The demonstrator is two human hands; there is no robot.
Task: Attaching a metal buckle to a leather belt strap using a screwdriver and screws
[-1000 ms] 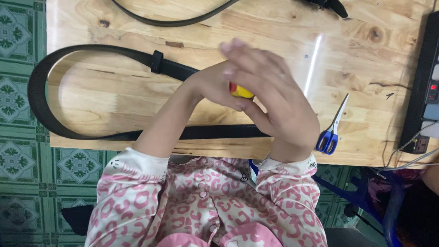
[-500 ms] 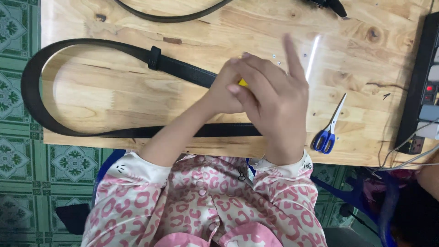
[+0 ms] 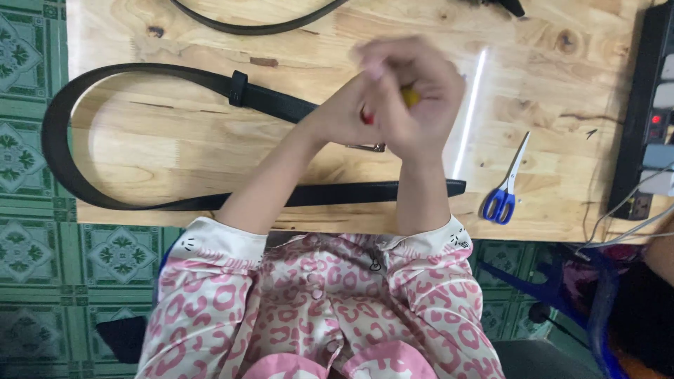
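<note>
Compared with the earlier frames, both hands now sit higher over the worktop [image 3: 210, 154] and are more tightly clasped; the finger that stood up half a second ago is folded in, and motion blur marks the knuckles. Left hand [image 3: 344, 116] and right hand [image 3: 418, 105] meet at the centre of the view, each curled nearly closed around one small object [image 3: 411, 97], of which only a yellow patch and a red patch show between the fingers. Its exact kind cannot be told. Just below the hands, at 6 o'clock, a metal buckle [image 3: 366, 147] lies on the black belt [image 3: 140, 203], whose strap loops away toward 9 o'clock and returns along the near edge of the worktop. A second black strap [image 3: 253, 28] crosses at 12 o'clock. Blue-handled scissors [image 3: 507, 184] rest at 4 o'clock from the hands, well apart from them, beside a clear plastic strip [image 3: 469, 112]. A black power strip [image 3: 649, 105] runs along the edge at 3 o'clock.

As a judgement, the work in hand is a two-handed twist or press on the small object. It is done well by keeping both wrists low and steady over the buckle, gripping close to the object's ends, and applying force evenly so that nothing slips toward the scissors.
</note>
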